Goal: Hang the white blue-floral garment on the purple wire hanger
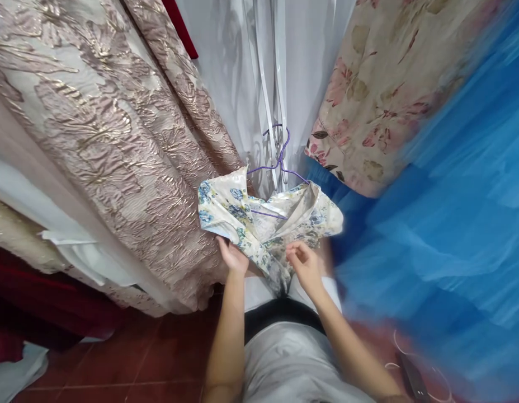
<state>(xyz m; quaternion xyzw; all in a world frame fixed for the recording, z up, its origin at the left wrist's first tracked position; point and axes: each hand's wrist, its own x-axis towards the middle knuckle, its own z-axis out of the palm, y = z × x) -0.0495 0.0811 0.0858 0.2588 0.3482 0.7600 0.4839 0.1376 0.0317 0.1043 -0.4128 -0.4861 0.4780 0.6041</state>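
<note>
A cream garment with blue and green flowers (pixel 238 215) hangs from a thin purple hanger (pixel 280 159) in front of me. It has short sleeves and a crossed V-neck, and its lower part drops out of sight towards my legs. My left hand (pixel 233 257) is palm up at its lower left edge, with the fingers partly hidden behind the cloth. At the middle front, my right hand (pixel 303 266) has its thumb and fingers curled together against the fabric. Any cloth between those fingertips is too small to make out. The hanger's hook is up by white straps (pixel 263 84).
Pink-and-gold brocade cloth (pixel 104 129) hangs close on the left. White fabric (pixel 226 50) is behind the hanger. A pink floral cloth (pixel 368 112) and bright blue fabric (pixel 431 240) fill the right. A dark device with white cords (pixel 410 375) lies on the red tiled floor (pixel 159 358).
</note>
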